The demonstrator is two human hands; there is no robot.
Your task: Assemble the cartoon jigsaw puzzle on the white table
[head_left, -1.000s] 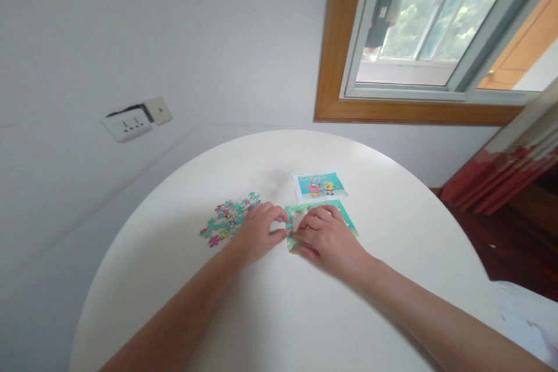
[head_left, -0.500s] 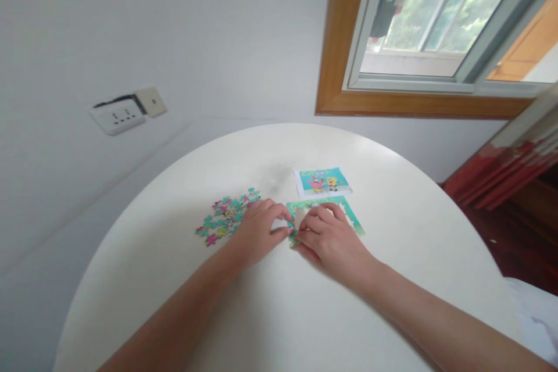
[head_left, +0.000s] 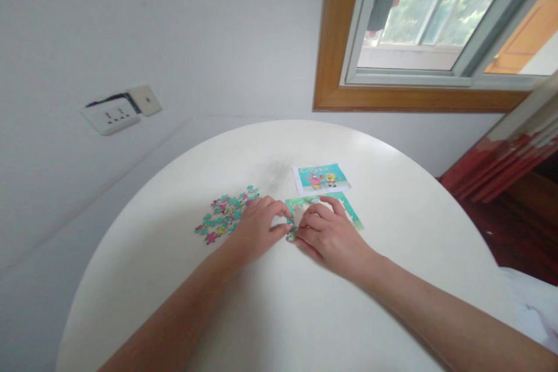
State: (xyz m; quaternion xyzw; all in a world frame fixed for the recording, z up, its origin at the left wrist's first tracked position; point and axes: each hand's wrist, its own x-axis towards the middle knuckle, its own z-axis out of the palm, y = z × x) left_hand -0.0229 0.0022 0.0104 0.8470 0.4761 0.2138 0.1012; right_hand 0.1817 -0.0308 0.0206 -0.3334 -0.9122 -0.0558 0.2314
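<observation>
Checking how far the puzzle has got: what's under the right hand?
The right hand lies on the green-edged puzzle board on the table. Only the board's far and right edges show; the hand covers its middle, so pieces there cannot be seen.

On a round white table (head_left: pixel 392 232), both hands are seen meeting at the left edge of a green-bordered puzzle (head_left: pixel 351 215): the right hand (head_left: pixel 329 232) is laid over it with bent fingers, the left hand (head_left: pixel 257 229) is set just beside it, and whether a piece is pinched cannot be told. A heap of loose pieces (head_left: pixel 222 218) is touched by the left hand, and a picture card (head_left: pixel 321 177) is placed just beyond the puzzle. A socket (head_left: pixel 111 116) and a window (head_left: pixel 427 23) are set in the wall behind.
</observation>
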